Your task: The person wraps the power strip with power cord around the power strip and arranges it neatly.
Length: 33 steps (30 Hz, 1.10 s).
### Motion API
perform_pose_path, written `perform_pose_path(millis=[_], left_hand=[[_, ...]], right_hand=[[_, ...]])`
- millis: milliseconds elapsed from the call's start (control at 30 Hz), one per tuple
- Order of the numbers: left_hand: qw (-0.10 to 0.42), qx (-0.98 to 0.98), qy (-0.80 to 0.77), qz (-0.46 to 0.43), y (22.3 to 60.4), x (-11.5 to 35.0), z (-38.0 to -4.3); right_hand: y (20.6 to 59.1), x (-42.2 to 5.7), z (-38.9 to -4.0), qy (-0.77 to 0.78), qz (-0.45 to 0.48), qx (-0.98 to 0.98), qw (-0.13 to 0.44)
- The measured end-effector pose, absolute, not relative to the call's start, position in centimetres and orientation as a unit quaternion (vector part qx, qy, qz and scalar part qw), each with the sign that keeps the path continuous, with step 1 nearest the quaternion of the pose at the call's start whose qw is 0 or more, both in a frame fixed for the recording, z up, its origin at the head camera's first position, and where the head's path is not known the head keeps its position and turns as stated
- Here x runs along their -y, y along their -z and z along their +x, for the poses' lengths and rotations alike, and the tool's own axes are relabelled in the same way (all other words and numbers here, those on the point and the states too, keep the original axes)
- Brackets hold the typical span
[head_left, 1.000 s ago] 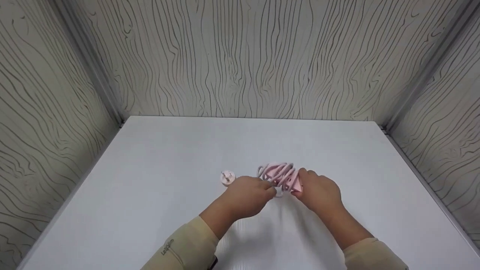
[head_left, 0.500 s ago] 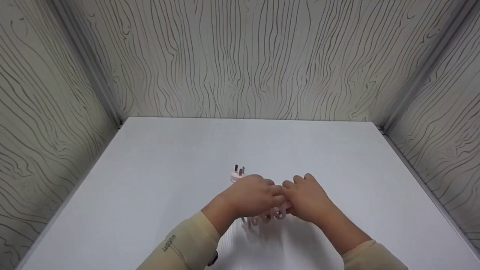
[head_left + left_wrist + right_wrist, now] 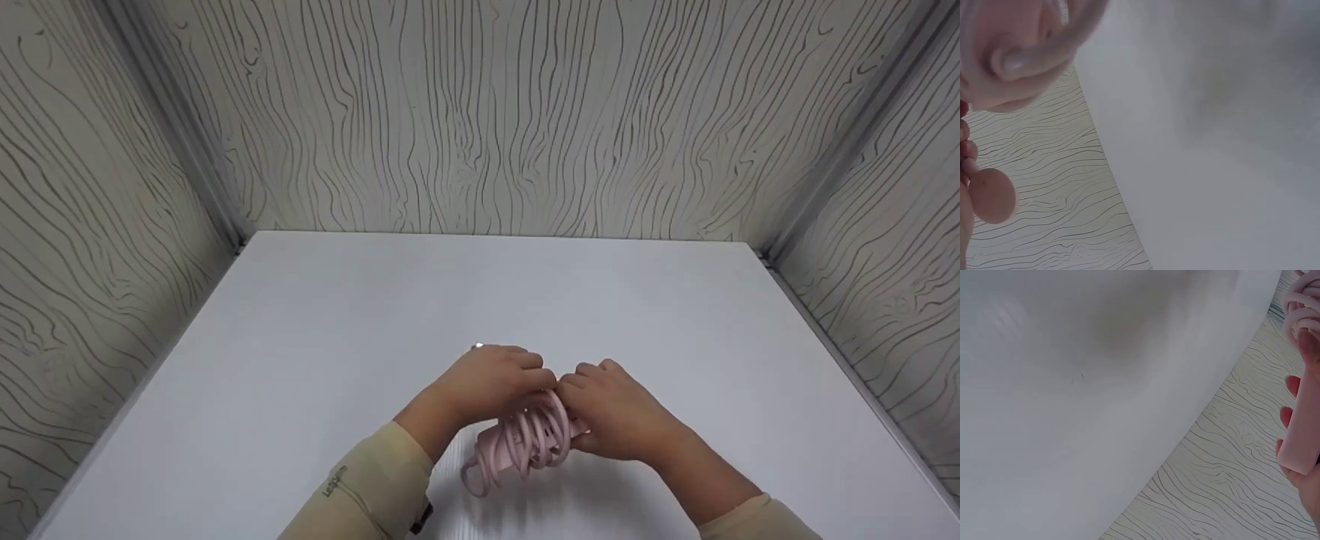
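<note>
A pink power strip (image 3: 489, 448) with its pink cord (image 3: 529, 442) wound round it in several loops is held up over the white table. My right hand (image 3: 619, 409) grips one end of the strip; the right wrist view shows the fingers curled round its pink body (image 3: 1302, 419), the thumb by the loops. My left hand (image 3: 495, 382) pinches the cord near the top of the coil, close beside the right hand. The round back of the plug (image 3: 994, 196) sticks out past the left fingers in the left wrist view. In the head view the left hand hides most of the plug.
The white table (image 3: 337, 315) spreads out under both hands. Wood-grain patterned walls (image 3: 480, 112) enclose it at the back and on both sides, with grey metal posts (image 3: 169, 120) at the corners.
The power strip has been turned over and tilted toward the body, its coil now below the left hand. The right hand has moved left and closer to the left hand. The plug has slipped mostly out of sight.
</note>
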<state>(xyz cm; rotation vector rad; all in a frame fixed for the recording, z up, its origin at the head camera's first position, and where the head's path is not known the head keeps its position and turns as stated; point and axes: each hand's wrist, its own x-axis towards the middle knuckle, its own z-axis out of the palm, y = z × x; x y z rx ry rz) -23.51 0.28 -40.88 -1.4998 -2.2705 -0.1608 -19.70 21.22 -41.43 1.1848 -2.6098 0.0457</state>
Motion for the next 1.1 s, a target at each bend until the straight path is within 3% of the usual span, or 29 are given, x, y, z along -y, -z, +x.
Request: perform_pose_path(millis=[267,567,867,1100], left_hand=[[0.091,0.835,0.187,-0.51,42.1,0.2,-23.9],[0.066,0.841,0.183,-0.505,42.7,0.4,-24.2],[-0.019,0.846,0.298,-0.442,45.5,0.6,-24.6],[-0.039,0.848,0.343,-0.402,46.7,1.3,-24.8]], right_hand=[[41.9,-21.5,-19.7,-0.095,0.398,0.906,0.111],[42.2,-21.5,-19.8,-0.122,0.399,0.903,0.101],[42.3,-21.5,-19.6,-0.154,0.393,0.903,0.076],[42.9,-22.2,-20.1,-0.165,0.389,0.9,0.109]])
